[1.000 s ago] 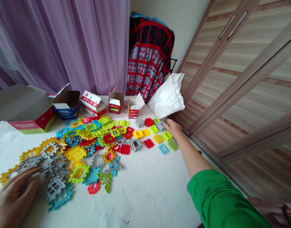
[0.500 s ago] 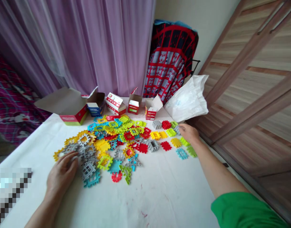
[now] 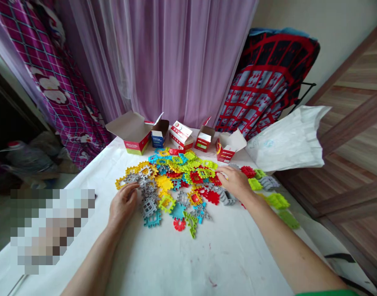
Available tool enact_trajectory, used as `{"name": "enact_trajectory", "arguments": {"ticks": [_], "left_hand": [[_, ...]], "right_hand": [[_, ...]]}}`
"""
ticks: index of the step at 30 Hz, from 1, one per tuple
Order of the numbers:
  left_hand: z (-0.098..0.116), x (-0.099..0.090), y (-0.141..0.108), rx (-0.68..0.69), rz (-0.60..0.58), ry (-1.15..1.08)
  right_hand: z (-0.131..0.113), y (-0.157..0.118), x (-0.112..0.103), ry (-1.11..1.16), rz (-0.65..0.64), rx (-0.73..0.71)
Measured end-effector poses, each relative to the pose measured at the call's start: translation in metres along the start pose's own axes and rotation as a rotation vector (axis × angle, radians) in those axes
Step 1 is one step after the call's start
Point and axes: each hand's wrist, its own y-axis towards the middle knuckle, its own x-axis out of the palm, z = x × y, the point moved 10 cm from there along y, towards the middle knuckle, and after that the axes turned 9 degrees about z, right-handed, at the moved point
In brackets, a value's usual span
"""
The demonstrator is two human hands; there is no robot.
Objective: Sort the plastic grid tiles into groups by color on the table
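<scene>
Many interlocking plastic tiles with toothed edges lie in a loose pile (image 3: 165,183), in red, yellow, lime, blue and grey. My left hand (image 3: 123,202) rests at the pile's left edge, fingers loosely bent and fingertips by the grey tiles (image 3: 149,206), with no tile seen in it. At the right side of the pile, my right hand (image 3: 236,181) reaches in beside a red tile (image 3: 212,197) and the lime ones, fingers stretched forward and partly hidden. A grey stack of tiles (image 3: 228,198) sits just below that hand. More grey tiles (image 3: 269,183) and lime tiles (image 3: 277,200) lie beyond the right wrist.
Along the back of the white-covered table (image 3: 182,263) stand several opened cartons, including a large red-and-green box (image 3: 136,146) and a blue box (image 3: 158,139). A white bag (image 3: 287,139) lies at the back right. Purple curtains (image 3: 176,61) hang behind.
My right hand has moved left from the separate tiles on the right to the pile's right edge. My left hand stays beside the grey tiles. The view has turned left.
</scene>
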Motion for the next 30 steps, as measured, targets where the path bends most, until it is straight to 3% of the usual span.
{"name": "enact_trajectory", "arguments": {"ticks": [9, 13, 19, 25, 30], "left_hand": [[-0.030, -0.023, 0.008, -0.165, 0.228, -0.122], [-0.032, -0.025, 0.008, -0.192, 0.248, -0.160], [-0.030, -0.021, 0.008, -0.201, 0.228, -0.181], [-0.026, -0.018, 0.007, -0.196, 0.181, -0.164], [-0.025, -0.017, 0.007, -0.188, 0.168, -0.140]], "right_hand": [[-0.167, 0.003, 0.066, 0.190, -0.187, -0.257], [-0.221, -0.001, 0.094, 0.240, -0.316, -0.392], [-0.241, 0.003, 0.124, 0.186, -0.488, -0.448], [-0.252, 0.010, 0.132, 0.143, -0.560, -0.483], [-0.256, 0.017, 0.135, 0.073, -0.598, -0.402]]}}
